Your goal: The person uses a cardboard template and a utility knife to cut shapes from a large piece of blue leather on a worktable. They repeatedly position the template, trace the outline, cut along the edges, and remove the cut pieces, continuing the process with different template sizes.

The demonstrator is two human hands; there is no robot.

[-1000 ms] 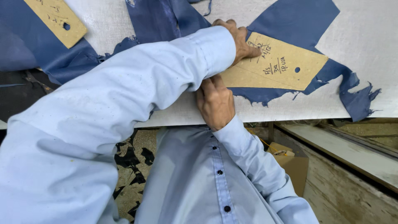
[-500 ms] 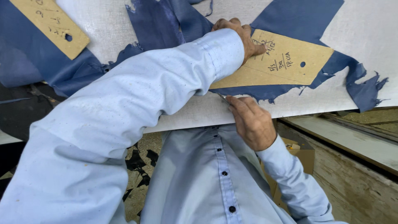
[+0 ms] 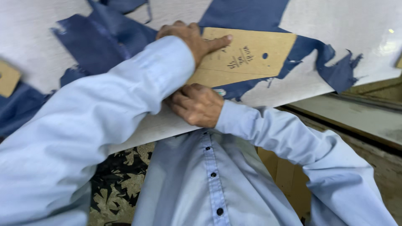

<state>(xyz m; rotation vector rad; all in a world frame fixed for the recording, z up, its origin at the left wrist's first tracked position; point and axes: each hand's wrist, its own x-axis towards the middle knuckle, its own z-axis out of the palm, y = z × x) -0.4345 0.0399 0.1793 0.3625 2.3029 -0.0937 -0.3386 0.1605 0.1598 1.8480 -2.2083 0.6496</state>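
Note:
A tan cardboard pattern piece (image 3: 255, 54) lies on dark blue fabric (image 3: 104, 42) spread over a white table (image 3: 356, 29). My left hand (image 3: 190, 39) reaches across and presses down on the pattern's left end, index finger stretched out along it. My right hand (image 3: 197, 104) sits just under my left forearm at the pattern's lower left edge. Its fingers are curled around a small pale chalk-like piece (image 3: 220, 91) that peeks out at the fingertips and touches the fabric by the edge.
A second tan pattern piece (image 3: 7, 77) lies at the far left. A ragged fabric offcut (image 3: 335, 69) sticks out right of the pattern. Dark scraps litter the floor (image 3: 113, 184) below. A worn ledge (image 3: 360, 121) and a cardboard box (image 3: 284, 175) are at the right.
My right hand slid right along the pattern's lower edge, then came back left under my left forearm. My left hand stayed pressed on the pattern. The view shifted.

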